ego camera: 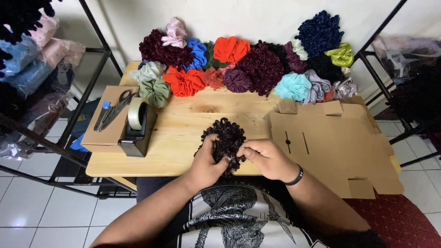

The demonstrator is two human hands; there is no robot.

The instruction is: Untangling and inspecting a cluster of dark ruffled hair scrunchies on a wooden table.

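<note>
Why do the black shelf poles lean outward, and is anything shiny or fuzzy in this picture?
In the head view, the wide lens bends the edges, so the shelf poles tilt outward. Light glares softly off the floor tiles. The hands, left hand and right hand, look slightly soft on the dark scrunchie, and a faint shadow lies under the tape dispenser.

Lighting: even, soft indoor light, moderately bright, apparently from above. Shadows: faint, short, under the hands on the worktop. Glare: pale sheen on floor tiles at lower left; plastic wrapping on the left shelving glints. Focus: centre sharp, dark fabrics lose detail. Distortion: wide-angle bending of shelf rails at both edges.
</note>
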